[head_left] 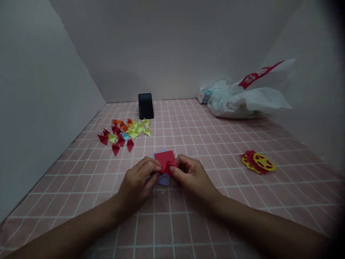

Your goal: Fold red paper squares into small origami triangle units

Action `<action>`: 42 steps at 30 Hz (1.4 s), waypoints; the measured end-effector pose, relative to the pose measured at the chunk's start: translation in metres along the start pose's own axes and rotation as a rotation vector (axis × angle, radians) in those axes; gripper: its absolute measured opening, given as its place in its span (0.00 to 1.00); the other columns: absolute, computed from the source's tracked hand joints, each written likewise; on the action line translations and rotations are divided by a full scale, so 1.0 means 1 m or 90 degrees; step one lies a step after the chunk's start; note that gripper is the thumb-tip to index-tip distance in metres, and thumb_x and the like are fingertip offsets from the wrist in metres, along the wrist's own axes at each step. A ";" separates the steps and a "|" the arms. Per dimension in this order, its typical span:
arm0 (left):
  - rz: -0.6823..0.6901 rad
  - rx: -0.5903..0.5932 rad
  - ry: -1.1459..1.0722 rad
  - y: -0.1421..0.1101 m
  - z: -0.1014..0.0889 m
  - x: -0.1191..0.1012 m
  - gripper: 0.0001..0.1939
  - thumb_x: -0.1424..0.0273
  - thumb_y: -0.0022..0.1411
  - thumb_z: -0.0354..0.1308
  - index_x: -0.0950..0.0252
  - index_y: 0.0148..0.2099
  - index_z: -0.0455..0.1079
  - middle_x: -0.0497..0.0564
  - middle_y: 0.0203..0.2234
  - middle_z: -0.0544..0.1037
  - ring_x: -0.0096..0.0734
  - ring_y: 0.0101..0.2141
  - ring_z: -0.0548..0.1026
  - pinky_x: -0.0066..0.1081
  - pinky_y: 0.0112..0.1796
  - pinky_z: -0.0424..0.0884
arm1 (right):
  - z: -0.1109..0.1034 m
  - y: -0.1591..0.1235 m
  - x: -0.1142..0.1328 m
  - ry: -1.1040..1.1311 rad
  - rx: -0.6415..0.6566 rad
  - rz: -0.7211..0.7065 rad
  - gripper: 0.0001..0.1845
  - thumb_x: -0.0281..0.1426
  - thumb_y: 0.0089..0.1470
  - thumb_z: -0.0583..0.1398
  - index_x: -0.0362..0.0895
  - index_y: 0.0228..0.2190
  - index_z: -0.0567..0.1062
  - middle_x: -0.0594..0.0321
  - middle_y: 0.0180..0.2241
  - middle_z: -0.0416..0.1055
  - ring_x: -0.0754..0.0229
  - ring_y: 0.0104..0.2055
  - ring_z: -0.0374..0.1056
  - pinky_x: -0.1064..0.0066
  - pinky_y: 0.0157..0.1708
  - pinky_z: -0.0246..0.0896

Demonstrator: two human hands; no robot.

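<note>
Between my two hands is a small piece of folded red origami paper (pixel 168 166). My left hand (pixel 141 176) pinches its left side between thumb and fingers. On the right side, my right hand (pixel 190 172) grips it with the thumb in front. Under the folded piece lies a stack of small paper squares, a red sheet (pixel 164 156) at its far part and a lilac sheet (pixel 163 180) showing at the near edge. The exact folds are partly hidden by my fingers.
Several folded paper cranes (pixel 134 130) in red, orange, yellow and blue lie to the left. A black phone (pixel 146 106) is behind them. Red and yellow cutouts (pixel 258 162) lie at right. A white plastic bag (pixel 242 102) and a small box (pixel 204 95) stand at the back right.
</note>
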State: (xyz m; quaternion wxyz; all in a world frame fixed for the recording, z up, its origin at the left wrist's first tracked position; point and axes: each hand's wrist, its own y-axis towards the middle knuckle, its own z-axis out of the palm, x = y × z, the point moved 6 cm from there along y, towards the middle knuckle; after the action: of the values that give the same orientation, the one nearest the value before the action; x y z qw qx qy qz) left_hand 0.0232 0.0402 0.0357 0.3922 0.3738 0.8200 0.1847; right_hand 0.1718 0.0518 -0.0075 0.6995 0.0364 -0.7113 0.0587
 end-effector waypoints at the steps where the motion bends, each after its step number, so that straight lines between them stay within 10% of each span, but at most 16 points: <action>1: -0.019 -0.003 -0.017 -0.001 0.000 0.002 0.09 0.83 0.63 0.55 0.63 0.40 0.68 0.51 0.34 0.77 0.31 0.37 0.76 0.30 0.38 0.74 | 0.000 0.001 -0.001 0.009 0.006 0.019 0.12 0.32 0.50 0.60 0.45 0.20 0.63 0.70 0.18 0.60 0.67 0.20 0.56 0.74 0.20 0.50; 12: -0.273 0.035 -0.272 -0.002 0.005 0.029 0.05 0.78 0.61 0.56 0.65 0.38 0.72 0.51 0.34 0.77 0.28 0.35 0.76 0.28 0.37 0.73 | 0.002 -0.001 0.011 -0.098 0.032 -0.046 0.02 0.29 0.50 0.59 0.43 0.28 0.69 0.66 0.26 0.65 0.64 0.28 0.60 0.72 0.29 0.54; 19: -0.524 0.106 -0.611 -0.012 0.027 0.036 0.08 0.69 0.59 0.62 0.66 0.40 0.69 0.48 0.31 0.76 0.27 0.30 0.77 0.31 0.36 0.76 | 0.008 -0.007 0.008 -0.230 0.068 -0.015 0.13 0.31 0.53 0.55 0.44 0.19 0.63 0.67 0.20 0.58 0.65 0.24 0.53 0.71 0.24 0.46; 36: -0.473 0.179 -0.493 -0.005 0.022 0.032 0.06 0.68 0.58 0.58 0.66 0.36 0.70 0.48 0.30 0.74 0.29 0.33 0.71 0.29 0.36 0.68 | 0.022 -0.017 0.016 -0.170 0.233 -0.053 0.20 0.38 0.61 0.53 0.43 0.20 0.62 0.69 0.20 0.52 0.67 0.23 0.48 0.72 0.23 0.43; 42: -0.468 0.198 -0.540 -0.007 0.024 0.030 0.06 0.69 0.60 0.56 0.66 0.38 0.69 0.47 0.29 0.72 0.27 0.31 0.69 0.28 0.34 0.66 | 0.011 -0.010 0.002 -0.008 0.146 0.035 0.22 0.43 0.62 0.55 0.43 0.22 0.66 0.69 0.19 0.57 0.68 0.21 0.51 0.74 0.20 0.45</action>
State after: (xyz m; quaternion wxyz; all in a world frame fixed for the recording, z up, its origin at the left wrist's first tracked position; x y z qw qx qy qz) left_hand 0.0267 0.0588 0.0013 0.6652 0.1594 0.6844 -0.2523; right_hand 0.1625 0.0405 -0.0054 0.6844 0.0972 -0.7049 0.1589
